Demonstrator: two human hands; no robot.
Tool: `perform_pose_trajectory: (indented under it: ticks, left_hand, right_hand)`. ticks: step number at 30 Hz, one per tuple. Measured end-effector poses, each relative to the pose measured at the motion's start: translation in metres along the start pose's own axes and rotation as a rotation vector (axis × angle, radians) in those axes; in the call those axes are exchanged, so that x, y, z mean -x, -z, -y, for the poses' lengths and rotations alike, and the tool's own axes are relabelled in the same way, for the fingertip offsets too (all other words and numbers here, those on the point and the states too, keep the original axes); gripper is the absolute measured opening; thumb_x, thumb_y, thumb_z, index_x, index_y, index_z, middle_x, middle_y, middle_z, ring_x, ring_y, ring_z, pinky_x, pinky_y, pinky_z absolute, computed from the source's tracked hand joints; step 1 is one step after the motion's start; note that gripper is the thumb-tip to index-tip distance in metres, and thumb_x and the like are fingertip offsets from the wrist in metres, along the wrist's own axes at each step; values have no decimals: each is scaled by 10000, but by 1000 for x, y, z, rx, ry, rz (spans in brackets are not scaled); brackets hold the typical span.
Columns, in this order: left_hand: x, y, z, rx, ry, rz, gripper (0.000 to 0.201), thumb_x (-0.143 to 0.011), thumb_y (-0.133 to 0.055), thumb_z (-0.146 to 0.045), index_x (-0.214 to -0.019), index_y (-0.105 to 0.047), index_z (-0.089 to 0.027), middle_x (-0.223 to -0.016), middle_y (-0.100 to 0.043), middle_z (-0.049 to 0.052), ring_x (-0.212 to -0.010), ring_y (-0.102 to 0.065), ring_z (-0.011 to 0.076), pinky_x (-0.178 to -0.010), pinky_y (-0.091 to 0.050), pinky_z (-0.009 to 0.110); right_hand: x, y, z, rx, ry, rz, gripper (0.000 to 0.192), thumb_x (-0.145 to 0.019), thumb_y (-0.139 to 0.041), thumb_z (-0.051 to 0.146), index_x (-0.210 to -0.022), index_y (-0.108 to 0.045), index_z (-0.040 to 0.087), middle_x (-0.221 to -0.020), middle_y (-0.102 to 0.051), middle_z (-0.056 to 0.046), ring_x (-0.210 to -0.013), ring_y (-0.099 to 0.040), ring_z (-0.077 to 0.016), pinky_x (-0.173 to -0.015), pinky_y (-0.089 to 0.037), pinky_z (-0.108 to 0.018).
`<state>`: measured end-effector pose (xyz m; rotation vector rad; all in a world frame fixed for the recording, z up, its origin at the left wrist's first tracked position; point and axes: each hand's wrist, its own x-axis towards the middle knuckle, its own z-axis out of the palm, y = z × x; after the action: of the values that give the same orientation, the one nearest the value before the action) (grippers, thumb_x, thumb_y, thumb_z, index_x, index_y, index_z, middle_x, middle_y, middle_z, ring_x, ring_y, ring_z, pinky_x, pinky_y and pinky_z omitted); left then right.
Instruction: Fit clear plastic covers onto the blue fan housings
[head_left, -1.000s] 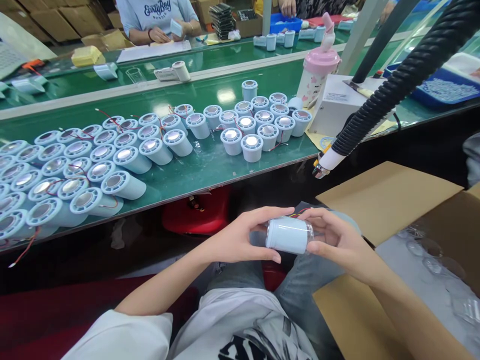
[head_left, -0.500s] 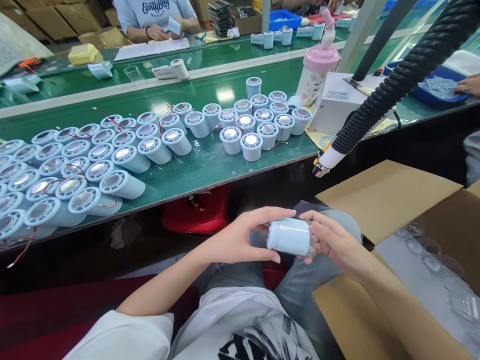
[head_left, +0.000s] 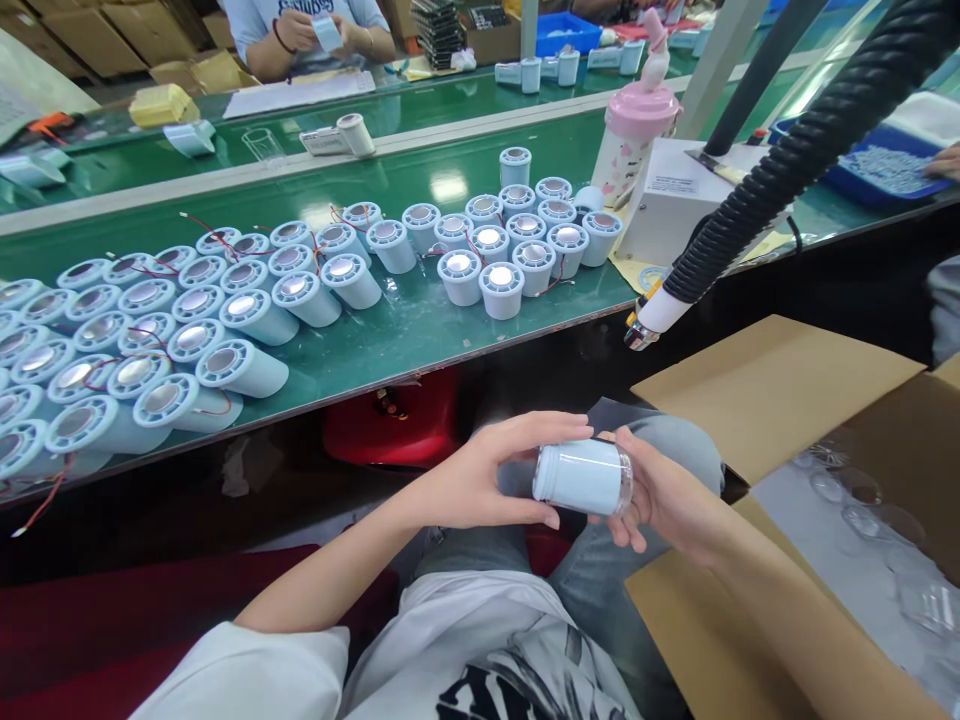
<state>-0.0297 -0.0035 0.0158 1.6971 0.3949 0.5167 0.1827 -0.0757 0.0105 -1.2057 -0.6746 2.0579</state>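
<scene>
Over my lap I hold a pale blue cylinder (head_left: 583,476) lying on its side, with a clear cap on its right end. My left hand (head_left: 480,478) grips its left end, thumb below and fingers stretched over the top. My right hand (head_left: 660,495) presses its palm against the clear cap, fingers spread around it. On the green workbench (head_left: 390,345) in front of me lie and stand several more pale blue cylinders (head_left: 240,315) with shiny round ends and thin red wires.
A black ribbed hose (head_left: 757,190) with a white nozzle hangs at the right over an open cardboard box (head_left: 765,395) holding clear caps (head_left: 862,510). A pink bottle (head_left: 637,130) and a white box (head_left: 679,200) stand on the bench. Another person works across the bench.
My right hand's fingers have opened from curling around the cylinder's end; the palm now presses flat on the clear cap. The red wires seen at that end are out of sight. The left hand held still.
</scene>
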Motion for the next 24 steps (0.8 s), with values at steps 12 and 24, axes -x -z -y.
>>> perform_pose_trajectory:
  ticks: [12,24]
  left_hand:
    - [5,-6,-12,181,256,-106,655,-755,-757,-263,-1350,-484,-242,-1230,-576,100,-1076,-608,223,-879,-552,333]
    - [5,1,-14,255,210,-55,719,-720,-784,-199,-1377,-499,-269,-1416,-505,111,-1197,-577,265,-1002,-495,399]
  right_hand:
    - [2,7,-12,527,509,-233,195,-946,-506,309,-1114,-532,213,-1036,-674,-90,-776,-675,-171,-621,-569,-270]
    - [9,8,-5,183,429,72,416,-879,-668,255,-1264,-571,383,-1197,-659,-6,-1067,-646,-202,-899,-556,-335]
